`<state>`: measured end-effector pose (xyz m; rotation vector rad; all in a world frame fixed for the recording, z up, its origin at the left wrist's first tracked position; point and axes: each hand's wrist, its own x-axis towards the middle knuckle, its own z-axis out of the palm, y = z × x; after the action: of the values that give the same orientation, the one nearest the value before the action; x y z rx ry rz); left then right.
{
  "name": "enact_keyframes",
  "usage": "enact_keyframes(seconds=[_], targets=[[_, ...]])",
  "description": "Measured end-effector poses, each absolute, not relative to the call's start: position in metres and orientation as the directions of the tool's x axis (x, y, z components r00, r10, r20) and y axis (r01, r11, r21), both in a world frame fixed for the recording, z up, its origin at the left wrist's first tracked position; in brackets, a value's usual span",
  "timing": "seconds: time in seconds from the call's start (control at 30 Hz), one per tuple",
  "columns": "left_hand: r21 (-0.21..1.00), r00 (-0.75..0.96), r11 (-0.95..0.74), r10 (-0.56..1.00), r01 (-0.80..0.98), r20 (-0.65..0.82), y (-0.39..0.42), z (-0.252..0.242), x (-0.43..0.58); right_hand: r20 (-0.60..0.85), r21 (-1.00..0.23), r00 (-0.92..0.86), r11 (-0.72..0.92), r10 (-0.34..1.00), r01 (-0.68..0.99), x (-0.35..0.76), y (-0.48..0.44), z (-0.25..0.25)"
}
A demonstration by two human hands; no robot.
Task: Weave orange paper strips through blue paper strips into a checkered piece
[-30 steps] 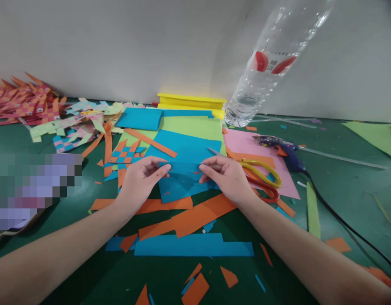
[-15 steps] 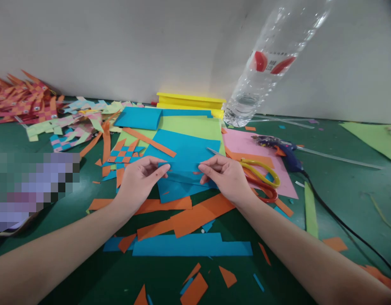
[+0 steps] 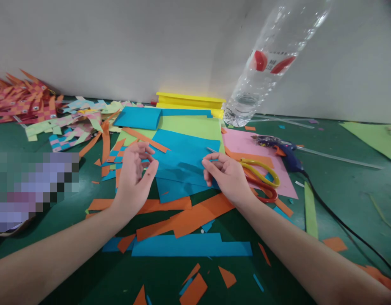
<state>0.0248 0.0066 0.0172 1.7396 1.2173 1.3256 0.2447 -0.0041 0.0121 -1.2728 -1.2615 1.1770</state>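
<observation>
My left hand (image 3: 136, 176) is raised over the left side of the blue paper sheets (image 3: 185, 144), its thumb and curled fingers apart with nothing between them. Across from it, my right hand (image 3: 225, 173) pinches the end of a narrow blue paper strip (image 3: 189, 167), which is hard to tell from the blue sheet behind it. An orange paper strip (image 3: 147, 140) lies just beyond my left fingers. Beside my right hand rest scissors with yellow and red handles (image 3: 262, 171), their blade partly covered by the hand. Under my left hand, a blue-and-orange woven paper piece (image 3: 113, 159) is partly hidden.
A glue gun (image 3: 286, 152) with a black cord lies on pink paper (image 3: 240, 140) at right. Behind stand a tilted plastic bottle (image 3: 265, 63) and a yellow folded piece (image 3: 191, 101). Woven red-orange paper pieces (image 3: 24, 99) sit far left. Orange and blue scraps (image 3: 192, 245) litter the front.
My left hand has let go of the blue strip, opened its fingers and drawn back left. My right hand keeps its pinch, having shifted slightly right.
</observation>
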Motion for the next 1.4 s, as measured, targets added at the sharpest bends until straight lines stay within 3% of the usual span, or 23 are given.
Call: enact_keyframes(seconds=[0.1, 0.3, 0.53, 0.73, 0.93, 1.1, 1.27, 1.4], targets=[[0.765, 0.235, -0.517, 0.856, 0.385, 0.461, 0.001, 0.016, 0.026, 0.014, -0.996, 0.038, 0.011, 0.999, 0.084, 0.245, -0.004, 0.013], [0.603, 0.522, -0.597, 0.790, 0.530, 0.322, -0.006, 0.012, 0.029, 0.041, -0.994, 0.092, 0.031, 0.995, 0.109, 0.244, -0.005, 0.012], [0.438, 0.632, -0.667, 0.735, 0.603, 0.248, -0.002, 0.005, 0.028, 0.115, -0.993, 0.208, 0.112, 0.971, 0.025, 0.244, -0.006, 0.009], [0.427, 0.646, -0.670, 0.729, 0.607, 0.226, 0.000, 0.004, 0.027, 0.285, -0.940, 0.230, 0.226, 0.930, 0.254, 0.243, -0.012, 0.014], [0.434, 0.649, -0.679, 0.721, 0.593, 0.241, 0.000, 0.003, 0.026, 0.372, -0.880, 0.113, 0.312, 0.921, 0.358, 0.240, -0.021, 0.014], [0.429, 0.653, -0.697, 0.706, 0.574, 0.274, 0.001, 0.003, 0.026, 0.515, -0.714, -0.052, 0.462, 0.856, 0.526, 0.239, -0.024, 0.008], [0.435, 0.662, -0.716, 0.687, 0.547, 0.299, 0.000, 0.004, 0.026, 0.552, -0.387, -0.306, 0.564, 0.775, 0.730, 0.235, -0.022, 0.007], [0.453, 0.647, -0.705, 0.698, 0.545, 0.307, 0.001, 0.003, 0.026, 0.643, -0.159, -0.400, 0.625, 0.653, 0.764, 0.233, -0.026, 0.011]])
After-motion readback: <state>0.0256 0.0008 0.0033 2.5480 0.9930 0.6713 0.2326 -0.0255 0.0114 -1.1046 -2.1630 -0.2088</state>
